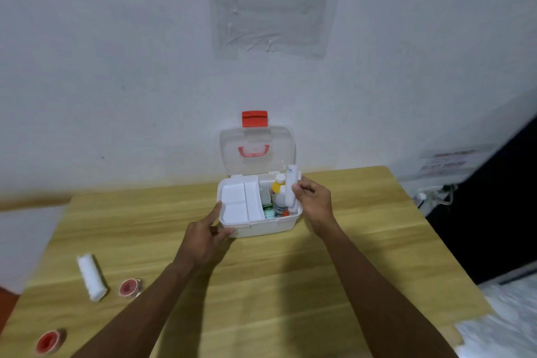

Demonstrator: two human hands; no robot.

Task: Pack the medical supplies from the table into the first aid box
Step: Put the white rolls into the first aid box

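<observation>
Two hands work at a white first aid box (261,227) standing open near the far edge of the wooden worktop (290,285), its clear lid (257,151) upright with a red latch (254,118) on top. The left hand (207,234) rests against the box's front left corner, fingers loosely curled with the forefinger stretched along the rim, gripping nothing. The right hand (315,200) is closed around a white roll (291,187) held upright over the box's right end. Inside, a white divided tray (239,203) fills the left part; a yellow bottle (278,184) and a white bottle (280,203) stand to the right. On the worktop's near left lie a white gauze roll (91,277) and two red tape rolls (130,287) (49,341).
</observation>
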